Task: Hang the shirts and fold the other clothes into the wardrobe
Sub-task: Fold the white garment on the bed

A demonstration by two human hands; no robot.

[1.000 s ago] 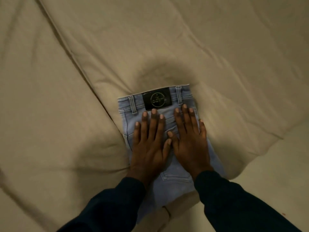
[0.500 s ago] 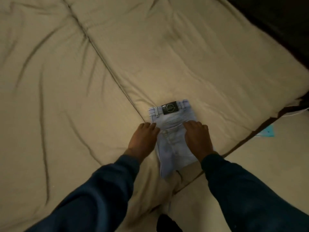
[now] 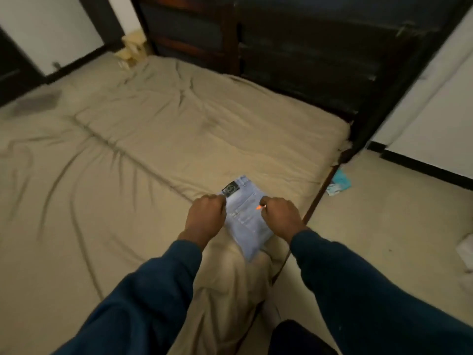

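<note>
Fingers of the left hand (image 3: 204,216) are curled tight at the left edge of the folded jeans (image 3: 247,217), and those of the right hand (image 3: 280,215) are curled the same way at the right edge. Both look to be pinching the denim near its top corners, though the fingertips themselves are tucked under and hidden, so how deep the hold goes cannot be told.

Centre of the frame, a little right and below the middle, is where the jeans lie, on the bed (image 3: 153,129) close to its near right edge. Their long axis runs from the dark waist patch (image 3: 230,188) at the upper left down to the fold at the lower right, which sits just where the sheet drops over the side. So the bundle lies squarely between the two hands, with neither one nearer; the hold is at the waist end, and the lower end is free.

Judging from the task, the folding is done and the lift toward the wardrobe comes next. With the grip high, the free end may sag or open when raised. Above the bundle the room is open. To the right, the bed edge and bare floor (image 3: 384,226) are near, with a bit of blue litter (image 3: 339,181) lying there; a dark bed frame (image 3: 294,60) fills the upper right. No wardrobe can be picked out for certain.
</note>
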